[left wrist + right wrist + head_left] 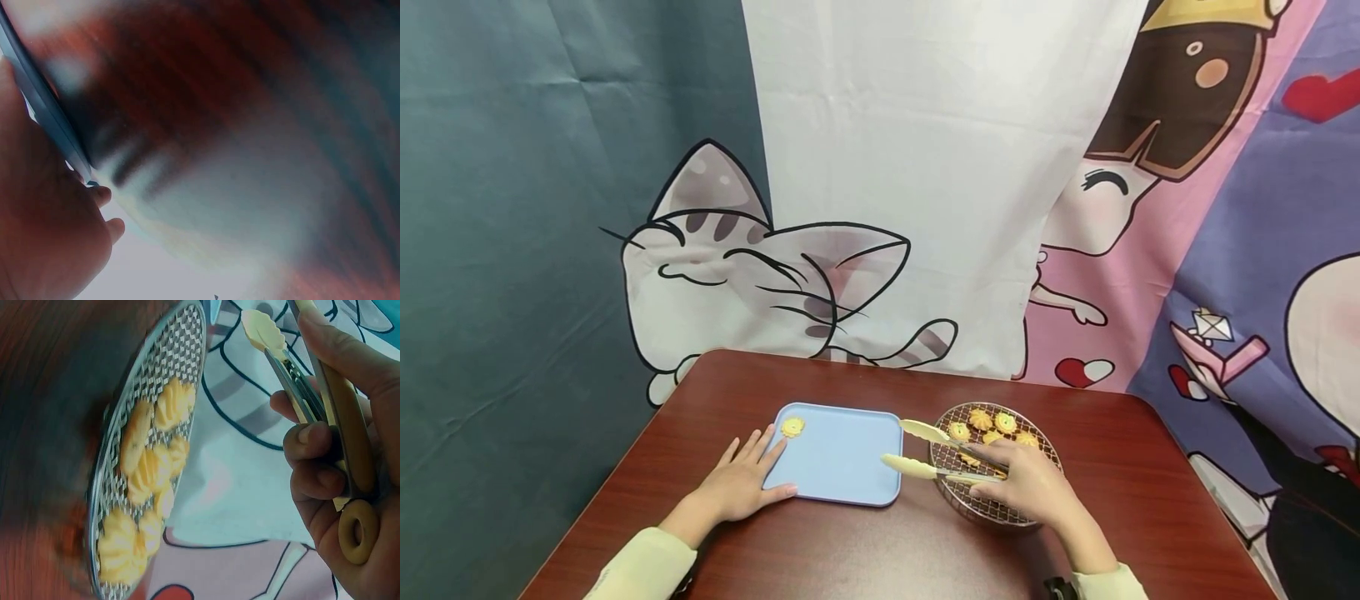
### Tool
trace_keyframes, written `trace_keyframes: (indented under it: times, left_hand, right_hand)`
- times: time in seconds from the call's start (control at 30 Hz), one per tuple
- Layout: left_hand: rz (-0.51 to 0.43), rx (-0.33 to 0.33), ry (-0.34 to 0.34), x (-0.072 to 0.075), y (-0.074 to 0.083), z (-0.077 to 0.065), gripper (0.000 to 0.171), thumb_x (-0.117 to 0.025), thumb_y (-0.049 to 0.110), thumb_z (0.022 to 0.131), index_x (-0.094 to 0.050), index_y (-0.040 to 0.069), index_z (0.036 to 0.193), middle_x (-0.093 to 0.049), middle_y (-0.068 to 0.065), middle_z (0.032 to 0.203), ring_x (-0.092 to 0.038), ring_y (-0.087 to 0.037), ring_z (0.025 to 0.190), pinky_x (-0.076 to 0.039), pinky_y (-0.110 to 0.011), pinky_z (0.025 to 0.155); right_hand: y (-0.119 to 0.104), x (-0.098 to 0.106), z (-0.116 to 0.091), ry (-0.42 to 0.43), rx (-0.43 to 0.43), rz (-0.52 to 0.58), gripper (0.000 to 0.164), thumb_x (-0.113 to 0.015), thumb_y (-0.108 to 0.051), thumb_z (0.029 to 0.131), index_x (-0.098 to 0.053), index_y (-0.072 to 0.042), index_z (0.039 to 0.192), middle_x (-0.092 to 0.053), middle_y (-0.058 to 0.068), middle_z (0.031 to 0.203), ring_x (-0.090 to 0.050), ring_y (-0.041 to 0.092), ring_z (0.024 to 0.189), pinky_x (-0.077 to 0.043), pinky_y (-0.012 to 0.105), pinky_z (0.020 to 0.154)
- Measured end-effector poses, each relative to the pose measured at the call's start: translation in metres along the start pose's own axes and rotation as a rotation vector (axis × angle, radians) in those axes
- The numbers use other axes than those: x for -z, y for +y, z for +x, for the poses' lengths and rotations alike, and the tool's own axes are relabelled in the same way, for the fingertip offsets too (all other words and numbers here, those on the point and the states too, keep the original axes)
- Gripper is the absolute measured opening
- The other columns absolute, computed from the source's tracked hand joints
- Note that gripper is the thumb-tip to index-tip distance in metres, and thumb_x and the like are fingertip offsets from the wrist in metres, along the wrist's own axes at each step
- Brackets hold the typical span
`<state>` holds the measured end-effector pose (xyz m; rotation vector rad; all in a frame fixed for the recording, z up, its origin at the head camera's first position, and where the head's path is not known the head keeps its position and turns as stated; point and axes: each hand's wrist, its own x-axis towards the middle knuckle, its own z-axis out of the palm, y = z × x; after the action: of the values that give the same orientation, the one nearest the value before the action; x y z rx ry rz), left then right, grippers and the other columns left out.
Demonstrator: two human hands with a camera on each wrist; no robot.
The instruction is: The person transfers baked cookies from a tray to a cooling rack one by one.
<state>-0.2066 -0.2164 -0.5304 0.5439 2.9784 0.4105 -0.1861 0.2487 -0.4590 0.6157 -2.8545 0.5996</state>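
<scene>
A light-blue tray (850,454) lies on the table with one yellow cookie (792,427) in its far left corner. My left hand (741,479), fingers spread and straight, rests at the tray's left edge; the left wrist view shows this hand (50,225) along the tray's side. In my right hand (1030,483) I grip a pair of tongs (917,467) with cream tips, spread apart, nothing between them. The tips point left, over the tray's right edge. Beneath the right hand is a round wire rack (947,458) bearing several flower-shaped cookies (147,475).
The reddish-brown wooden table (865,550) carries both tray and rack, with the rack to the tray's right. Behind the table hangs a curtain (910,167) printed with cartoon figures.
</scene>
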Motion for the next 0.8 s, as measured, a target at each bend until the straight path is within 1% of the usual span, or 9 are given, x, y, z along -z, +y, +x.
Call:
trace_keyframes:
  times: [0.1, 0.17, 0.33, 0.5, 0.6, 0.8]
  left_hand:
    - [0.004, -0.003, 0.005, -0.001, -0.001, 0.0, 0.089, -0.054, 0.068, 0.094, -0.038, 0.007, 0.156, -0.021, -0.022, 0.166, -0.023, -0.047, 0.15, -0.012, -0.068, 0.118]
    - [0.011, 0.003, 0.0, -0.001, -0.001, -0.001, 0.09, -0.054, 0.069, 0.093, -0.037, 0.008, 0.157, -0.02, -0.021, 0.166, -0.022, -0.046, 0.15, -0.011, -0.067, 0.118]
    - [0.019, 0.021, -0.022, 0.0, 0.0, 0.0, 0.091, -0.051, 0.072, 0.093, -0.035, 0.011, 0.159, -0.017, -0.018, 0.168, -0.02, -0.044, 0.152, -0.01, -0.065, 0.119]
    - [0.016, 0.029, -0.036, 0.002, 0.001, -0.001, 0.092, -0.049, 0.074, 0.093, -0.034, 0.012, 0.159, -0.017, -0.017, 0.168, -0.019, -0.043, 0.153, -0.009, -0.065, 0.12]
    - [0.025, 0.029, -0.038, 0.002, 0.001, -0.001, 0.091, -0.048, 0.074, 0.093, -0.035, 0.012, 0.159, -0.017, -0.016, 0.168, -0.019, -0.042, 0.153, -0.01, -0.065, 0.12]
    - [0.04, 0.025, -0.04, 0.004, 0.001, -0.001, 0.09, -0.048, 0.073, 0.094, -0.036, 0.011, 0.158, -0.017, -0.016, 0.168, -0.02, -0.042, 0.152, -0.011, -0.065, 0.12]
  right_hand:
    - [-0.004, -0.007, 0.006, -0.006, 0.001, 0.003, 0.059, -0.089, -0.038, 0.075, -0.072, -0.025, 0.13, -0.071, 0.004, 0.125, -0.067, 0.03, 0.114, -0.052, 0.052, 0.096]
    - [-0.008, -0.011, 0.011, 0.0, 0.015, -0.009, 0.06, -0.089, -0.039, 0.075, -0.072, -0.024, 0.13, -0.071, 0.005, 0.126, -0.066, 0.029, 0.115, -0.052, 0.052, 0.096]
    - [-0.019, -0.02, 0.024, 0.011, 0.07, 0.006, 0.059, -0.09, -0.037, 0.073, -0.073, -0.023, 0.128, -0.072, -0.002, 0.118, -0.069, 0.019, 0.106, -0.056, 0.043, 0.088]
    - [-0.031, -0.029, 0.038, 0.0, 0.096, 0.018, 0.059, -0.09, -0.036, 0.073, -0.073, -0.021, 0.128, -0.072, -0.002, 0.115, -0.069, 0.019, 0.101, -0.056, 0.042, 0.085]
    - [-0.036, -0.034, 0.046, -0.021, 0.102, 0.027, 0.06, -0.09, -0.036, 0.074, -0.072, -0.02, 0.129, -0.072, -0.001, 0.112, -0.069, 0.019, 0.098, -0.056, 0.042, 0.084]
    - [-0.044, -0.043, 0.063, -0.062, 0.097, 0.046, 0.06, -0.088, -0.038, 0.077, -0.071, -0.02, 0.131, -0.07, -0.007, 0.105, -0.066, 0.013, 0.091, -0.055, 0.036, 0.078]
